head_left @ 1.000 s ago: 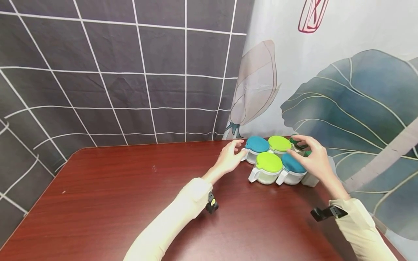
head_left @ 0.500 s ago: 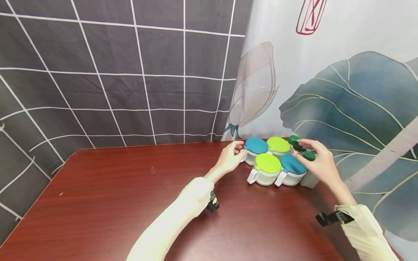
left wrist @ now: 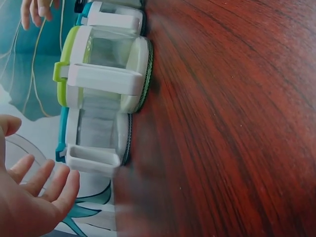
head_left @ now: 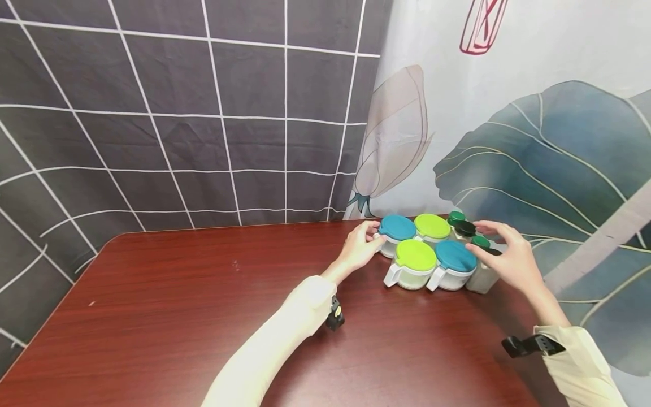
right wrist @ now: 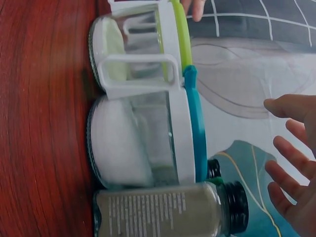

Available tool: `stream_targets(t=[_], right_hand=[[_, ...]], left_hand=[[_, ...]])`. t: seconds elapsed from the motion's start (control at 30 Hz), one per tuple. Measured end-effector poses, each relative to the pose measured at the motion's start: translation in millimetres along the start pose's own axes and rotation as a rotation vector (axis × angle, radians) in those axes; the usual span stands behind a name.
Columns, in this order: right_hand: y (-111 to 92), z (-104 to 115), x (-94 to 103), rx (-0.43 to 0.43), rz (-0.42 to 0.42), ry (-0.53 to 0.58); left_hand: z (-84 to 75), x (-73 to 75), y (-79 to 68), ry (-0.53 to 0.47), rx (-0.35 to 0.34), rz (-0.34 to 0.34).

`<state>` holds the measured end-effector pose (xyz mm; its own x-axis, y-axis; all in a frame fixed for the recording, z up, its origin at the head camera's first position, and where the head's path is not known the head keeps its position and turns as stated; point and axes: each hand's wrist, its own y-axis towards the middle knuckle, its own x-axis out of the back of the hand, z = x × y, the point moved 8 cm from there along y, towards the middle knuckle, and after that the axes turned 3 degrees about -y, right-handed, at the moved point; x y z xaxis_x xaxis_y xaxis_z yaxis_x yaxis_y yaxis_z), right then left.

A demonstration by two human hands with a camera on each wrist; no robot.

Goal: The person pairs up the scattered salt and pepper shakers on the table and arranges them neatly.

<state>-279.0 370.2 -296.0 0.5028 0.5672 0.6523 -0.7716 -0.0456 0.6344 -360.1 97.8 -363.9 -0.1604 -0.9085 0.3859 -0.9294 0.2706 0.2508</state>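
Table (head_left: pixel 203 316): dark red wood, carries everything. Four lidded jars (head_left: pixel 424 254) clustered between both sets of fingers, two blue lids, two green. Two dark-capped bottles (head_left: pixel 480 265) touch the jars on the side of the right fingers. Left hand (head_left: pixel 356 249): fingers relaxed, spread, tips at the far blue jar's (head_left: pixel 396 229) handle, gripping nothing. Right hand (head_left: pixel 511 257): fingers spread and straight just over the bottle caps, holding nothing.
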Motion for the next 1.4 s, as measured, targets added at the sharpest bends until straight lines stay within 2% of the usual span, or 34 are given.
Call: stream_targets(t=[0.33,0.5,0.7,0.83,1.23,1.4], right_hand=[[-5.6,-11.3,6.5,-0.02,0.034,-0.006],[-9.8,-18.0,8.2,-0.075,0.065,-0.005],[-15.6,-24.7,10.1,-0.134,0.104,-0.019],[-18.6,-26.7,11.2,-0.138,0.105,-0.019],[-25.6,-35.6,12.7,-0.153,0.149,0.003],[-28.3,-40.7,12.9,-0.154,0.176,0.009]], left_hand=[[8.6,-6.4,2.1,0.0,0.062,0.014],[10.8,-8.0,1.5,-0.022,0.095,0.001],[11.0,-9.5,2.2,-0.001,0.091,-0.015],[12.6,-11.2,2.6,-0.001,0.091,-0.013],[23.2,-14.6,2.4,-0.014,0.162,0.0],[24.3,-15.2,3.0,-0.011,0.164,-0.001]])
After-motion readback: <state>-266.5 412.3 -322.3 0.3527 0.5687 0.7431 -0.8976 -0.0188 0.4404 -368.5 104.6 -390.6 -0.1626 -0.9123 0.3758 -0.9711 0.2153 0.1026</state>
